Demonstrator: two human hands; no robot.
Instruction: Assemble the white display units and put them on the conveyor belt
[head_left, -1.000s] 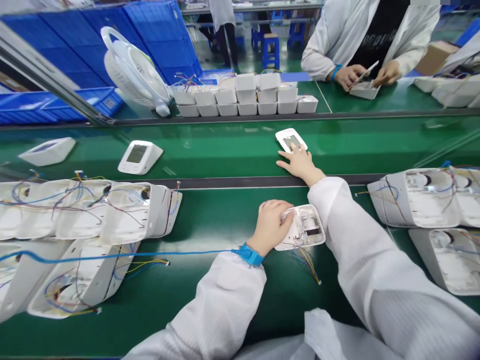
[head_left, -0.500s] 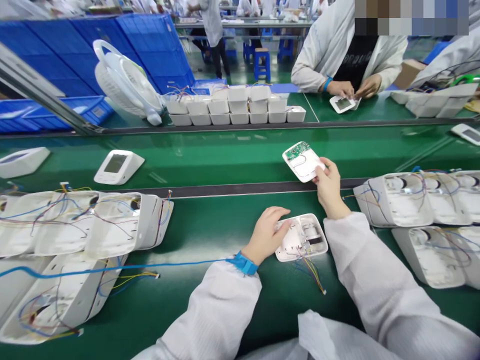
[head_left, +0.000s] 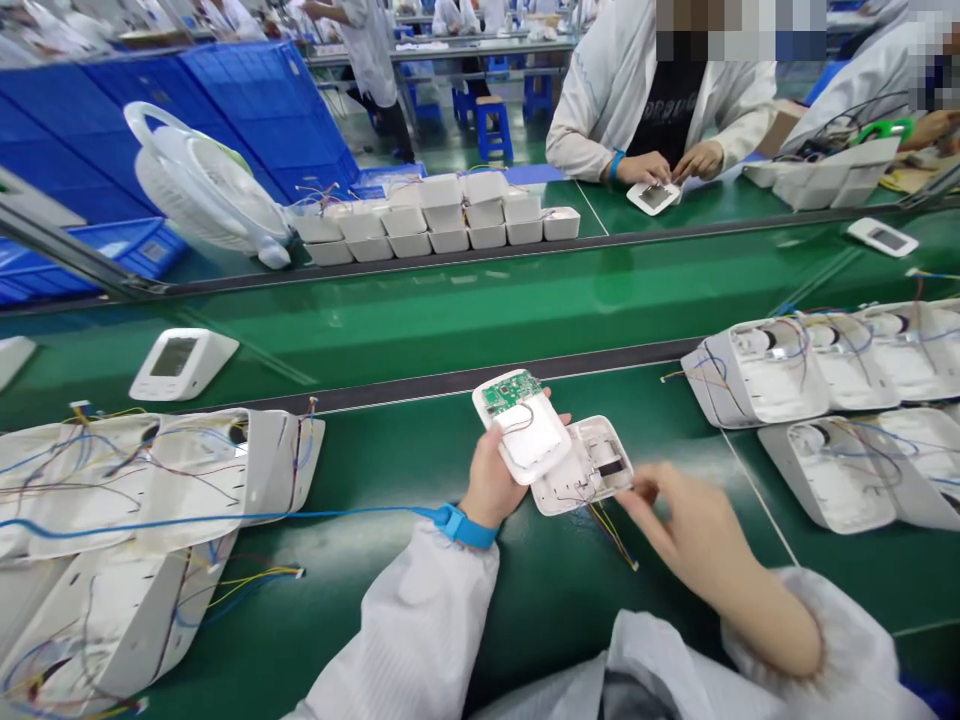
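Note:
My left hand is closed round a white front panel, inner side up. Along the panel's far end lies a green circuit board with a thin dark wire. Partly under the panel, an open white housing rests on the green bench, its inside facing up. Yellow, red and blue wires with a small connector trail from it towards me. At the housing's right corner, my right hand pinches the rim between thumb and fingers.
Rows of white housings with loose wires stand at left and right. A blue cord runs left from my wristband. Assembled units with screens lie on the green strip beyond. Across it, a co-worker's hands handle another panel.
The white panel has passed from my right hand to my left and come nearer, over the housing. My right hand has moved down to the housing's right corner. The view has shifted right.

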